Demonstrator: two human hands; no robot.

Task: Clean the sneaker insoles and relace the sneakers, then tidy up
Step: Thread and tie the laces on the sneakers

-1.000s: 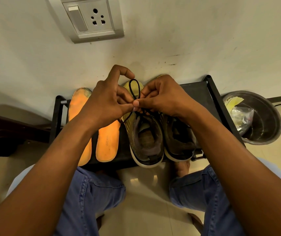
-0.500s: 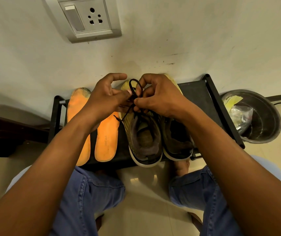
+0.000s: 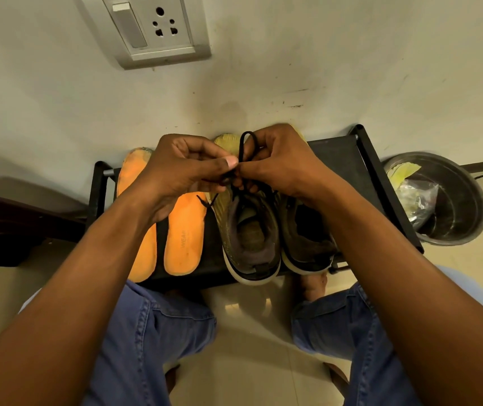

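Two worn yellow-and-grey sneakers stand side by side on a black rack (image 3: 340, 153), toes toward the wall: the left sneaker (image 3: 249, 235) and the right sneaker (image 3: 304, 238). Over the left sneaker, my left hand (image 3: 181, 171) and my right hand (image 3: 281, 162) both pinch its black lace (image 3: 244, 148), which stands up in a loop between them. A loose lace end hangs below my left hand. Two orange insoles (image 3: 184, 235) lie flat on the rack to the left of the sneakers.
A steel basin (image 3: 462, 200) holding a yellow cloth and a plastic bag sits on the floor right of the rack. A wall socket plate (image 3: 152, 27) is above. My knees in blue jeans frame the tiled floor below. Dark furniture stands at the left.
My left index finger, raised a second ago, has curled down. Both hands have shifted slightly while working the lace loop, and a lace end now hangs below my left hand.
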